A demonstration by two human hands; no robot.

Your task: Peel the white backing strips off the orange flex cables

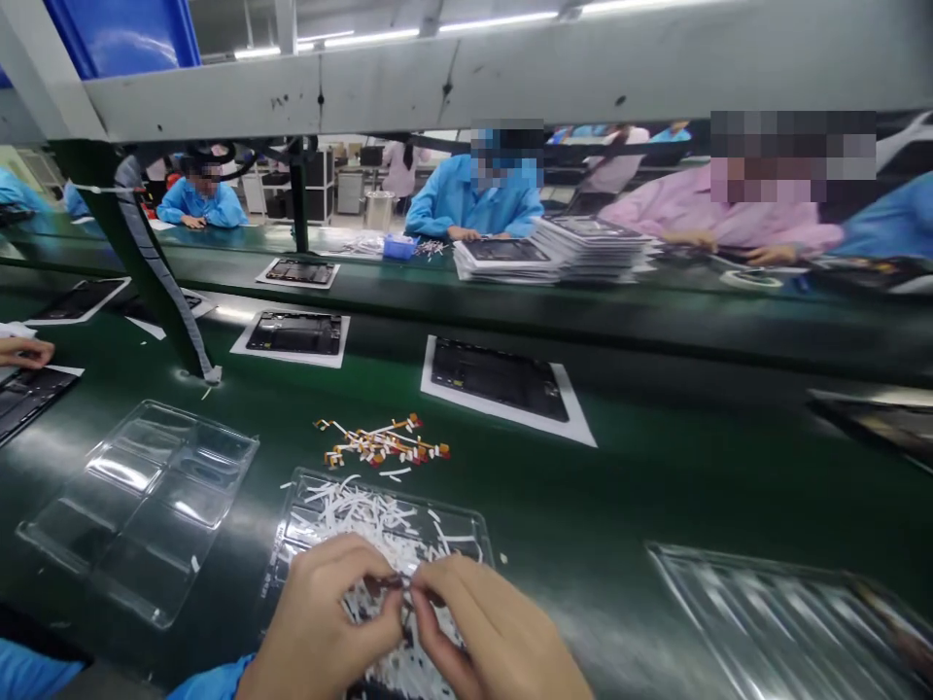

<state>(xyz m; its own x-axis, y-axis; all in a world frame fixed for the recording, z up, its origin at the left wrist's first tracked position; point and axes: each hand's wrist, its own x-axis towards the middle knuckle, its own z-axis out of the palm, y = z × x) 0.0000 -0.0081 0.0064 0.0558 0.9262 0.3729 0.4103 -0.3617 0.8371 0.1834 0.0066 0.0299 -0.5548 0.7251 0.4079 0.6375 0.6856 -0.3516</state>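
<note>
My left hand [328,622] and my right hand [488,632] meet at the bottom centre, both pinched on one small strip part [403,583] between their fingertips. They hover over a clear plastic tray [466,530] heaped with white paper strips [364,510]. Just beyond the tray lies a small pile of orange-tipped flex strips [383,442] on the green belt.
An empty clear tray [138,506] lies to the left, another ribbed tray [787,622] at the lower right. Dark tablet-like panels on white sheets [502,384] ride the belt. Another person's hand [25,352] is at the far left. Several workers sit across, behind stacked panels [554,253].
</note>
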